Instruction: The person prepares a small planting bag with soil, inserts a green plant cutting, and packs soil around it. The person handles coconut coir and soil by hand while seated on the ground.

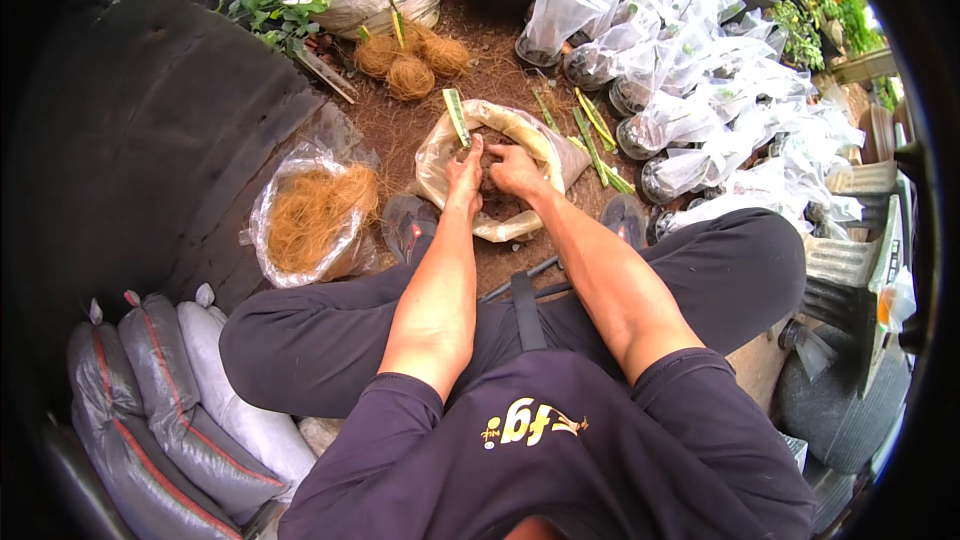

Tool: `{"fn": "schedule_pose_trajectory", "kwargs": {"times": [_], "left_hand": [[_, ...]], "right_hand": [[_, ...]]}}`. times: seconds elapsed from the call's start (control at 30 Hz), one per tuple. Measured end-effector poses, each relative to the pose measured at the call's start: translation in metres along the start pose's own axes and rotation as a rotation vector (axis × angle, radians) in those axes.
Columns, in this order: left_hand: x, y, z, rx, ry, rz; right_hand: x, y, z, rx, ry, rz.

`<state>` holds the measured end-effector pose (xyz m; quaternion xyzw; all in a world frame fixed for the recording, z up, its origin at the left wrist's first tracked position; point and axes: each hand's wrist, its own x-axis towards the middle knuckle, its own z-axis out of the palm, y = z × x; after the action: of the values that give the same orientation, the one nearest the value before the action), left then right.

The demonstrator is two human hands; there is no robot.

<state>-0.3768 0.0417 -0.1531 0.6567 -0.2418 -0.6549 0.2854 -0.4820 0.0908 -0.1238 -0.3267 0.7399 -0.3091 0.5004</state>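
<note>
Over an open whitish sack (433,162) of dark brown soil (497,206), my two hands work close together. My left hand (464,178) is closed around the lower end of a leaf cutting (456,118), green with pale yellow edges, which sticks up and leans left. Close by on the right, my right hand (514,172) has its fingers curled in against soil at the cutting's base. Its fingertips are partly hidden. More striped leaf cuttings (590,145) lie on the ground right of the sack.
A clear plastic bag of orange-brown fibre (318,215) stands at left. Beyond the sack sit several fibre-wrapped balls (410,77), some with leaves sticking out. Rows of plastic-covered pots (690,125) fill the right. Filled grey sacks (165,390) lie lower left.
</note>
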Motion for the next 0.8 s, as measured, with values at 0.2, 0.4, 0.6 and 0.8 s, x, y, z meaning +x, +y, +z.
{"fn": "schedule_pose_trajectory", "kwargs": {"times": [0.2,0.4,0.6,0.8], "left_hand": [[0.003,0.008,-0.004,0.106,-0.02,0.17],[-0.011,0.024,0.006,0.119,-0.098,0.055],[-0.02,0.01,0.014,0.138,-0.243,-0.028],[0.022,-0.005,0.008,-0.396,-0.376,-0.029]], "right_hand": [[-0.002,-0.011,0.001,-0.035,0.176,0.009],[-0.007,-0.004,0.016,0.338,0.11,-0.055],[-0.017,-0.003,0.024,0.173,0.287,0.006],[-0.004,-0.005,0.039,0.137,0.26,-0.245]]}}
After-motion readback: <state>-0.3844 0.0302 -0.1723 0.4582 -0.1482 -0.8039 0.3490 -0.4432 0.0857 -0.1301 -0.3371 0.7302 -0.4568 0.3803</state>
